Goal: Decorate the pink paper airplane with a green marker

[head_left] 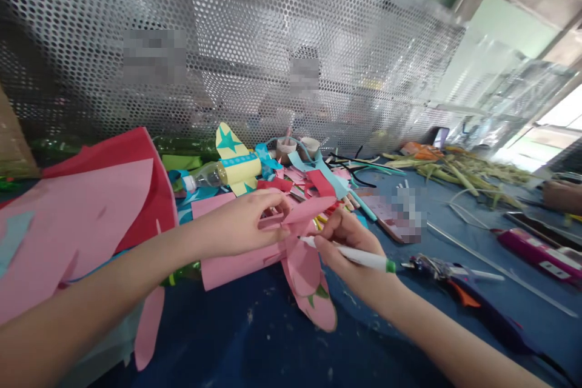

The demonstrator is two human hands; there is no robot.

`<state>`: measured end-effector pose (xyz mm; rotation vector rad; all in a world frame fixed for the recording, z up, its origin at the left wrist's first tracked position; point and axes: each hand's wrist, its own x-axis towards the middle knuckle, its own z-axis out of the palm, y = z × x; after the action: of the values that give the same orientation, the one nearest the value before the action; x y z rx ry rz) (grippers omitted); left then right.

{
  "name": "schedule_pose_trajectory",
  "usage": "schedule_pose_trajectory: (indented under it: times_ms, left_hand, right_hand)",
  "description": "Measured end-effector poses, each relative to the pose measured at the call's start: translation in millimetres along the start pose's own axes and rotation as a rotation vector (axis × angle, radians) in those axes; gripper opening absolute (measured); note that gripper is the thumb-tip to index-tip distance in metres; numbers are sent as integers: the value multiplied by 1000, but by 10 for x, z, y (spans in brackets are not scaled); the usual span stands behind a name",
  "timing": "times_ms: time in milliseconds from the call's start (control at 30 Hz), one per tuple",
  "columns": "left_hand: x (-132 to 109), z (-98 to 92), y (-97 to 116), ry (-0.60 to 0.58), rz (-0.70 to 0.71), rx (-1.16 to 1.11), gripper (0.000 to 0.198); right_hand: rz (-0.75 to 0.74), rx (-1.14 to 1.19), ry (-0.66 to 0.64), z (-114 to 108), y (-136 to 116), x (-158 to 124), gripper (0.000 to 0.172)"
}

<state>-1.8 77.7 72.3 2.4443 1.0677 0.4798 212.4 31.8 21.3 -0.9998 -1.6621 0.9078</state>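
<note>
Our left hand (243, 224) is closed in a pinch on an upper flap of the pink paper plane (309, 276). The paper folds over the fingertips, so we cannot tell how many of them touch it. Our right hand (350, 242) grips a white pen (359, 256) with a green end. The pen's tip lies against the pink paper just below the pinched flap, and the farther fingers are hidden behind that flap. The plane lies between the two hands: its rolled body runs under the left hand, and its wing, marked with small green shapes, hangs toward us over the blue counter (273, 351). Left of the plane, large pink sheets (68, 218) and a red sheet (150, 194) are cut off by the edge of view and partly covered by our left forearm. Behind the plane a yellow bottle plane (236, 167) with teal star shapes sits amid paper scraps (313, 182) too jumbled to sort. Right of the plane lie a dark tool (436, 267) we cannot identify, a magenta case (536, 253) and pale green strips (464, 176). Another person's hand (561, 195) shows only in part at the far right edge. A perforated metal screen (273, 42) rises behind the plane.
</note>
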Motion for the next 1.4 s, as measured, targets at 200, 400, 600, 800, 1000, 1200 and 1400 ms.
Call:
schedule_pose_trajectory:
  times_ms: [200,400,600,800,1000,1200,1400]
  left_hand:
    - [13,5,-31,-20,-10,31,27]
    - [31,3,-6,-38,-72,5,30]
    - [29,18,-8,-32,-95,0,29]
    - [20,-6,-4,-32,-97,5,31]
    - [17,-23,-33,-42,-91,-4,33]
    - [20,-6,-80,-37,-102,-31,36]
    - [17,-8,-85,-30,-76,-46,31]
  right_hand:
    - [-55,-60,-16,9,64,-24,22]
    - [-53,-116,-58,-10,60,-34,18]
    - [-45,-192,-70,-14,12,-40,18]
    - [-21,-223,-18,-24,-39,-16,22]
    - [17,-239,30,-50,-61,20,23]
    - [7,-233,67,-85,-42,49,24]
    - [13,-227,69,-100,-43,47,23]
